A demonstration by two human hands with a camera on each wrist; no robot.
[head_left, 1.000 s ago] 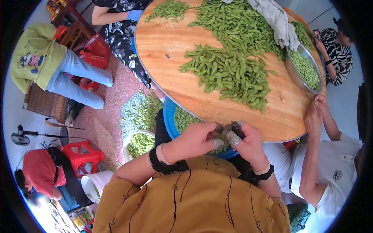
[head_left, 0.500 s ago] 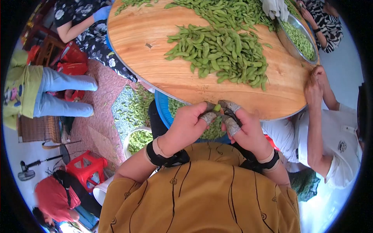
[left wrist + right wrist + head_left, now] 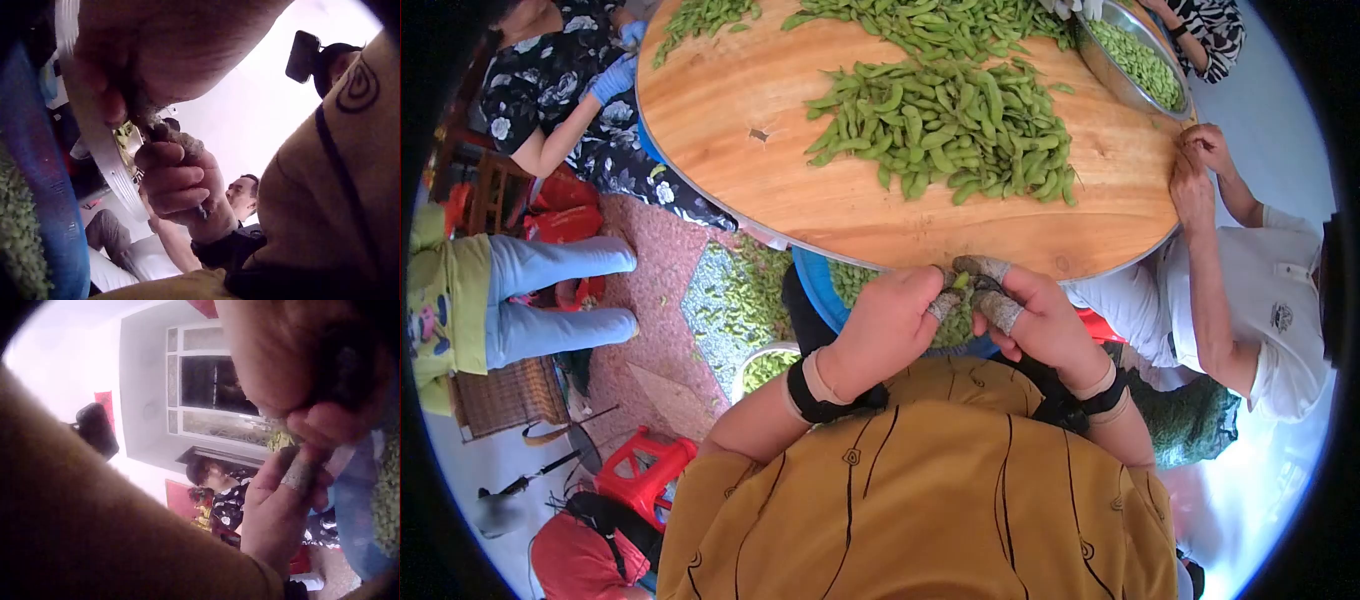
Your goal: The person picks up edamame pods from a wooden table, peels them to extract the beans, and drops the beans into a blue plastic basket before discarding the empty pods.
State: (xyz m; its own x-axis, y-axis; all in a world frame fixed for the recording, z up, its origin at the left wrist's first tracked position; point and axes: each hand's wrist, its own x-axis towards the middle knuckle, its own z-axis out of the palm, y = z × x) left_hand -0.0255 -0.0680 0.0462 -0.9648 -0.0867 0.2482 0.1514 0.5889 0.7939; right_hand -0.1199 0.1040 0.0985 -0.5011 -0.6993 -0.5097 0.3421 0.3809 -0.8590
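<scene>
Both hands meet at the near edge of the round wooden table (image 3: 750,180), above a blue basin (image 3: 815,290) of shelled beans. The left hand (image 3: 890,315) pinches a green pod (image 3: 962,282) between thumb and forefinger, both wrapped in greyish covering. The right hand (image 3: 1045,320), with similar wraps on thumb and forefinger, pinches the same pod from the other side. In the left wrist view the right hand (image 3: 181,181) has its other fingers curled; the pod is hidden there. The right wrist view shows the left hand (image 3: 281,500) touching the right one.
A heap of pods (image 3: 960,130) lies on the table, with a metal bowl of beans (image 3: 1135,60) beyond at right. Seated people flank the table left and right. A white bucket (image 3: 745,375), a red stool (image 3: 645,470) and scattered pods (image 3: 730,310) are on the floor at left.
The head view has shifted, so the table and pods sit higher and further left. A green pod shows between the fingertips, where it was mostly hidden a second ago. The hands remain together.
</scene>
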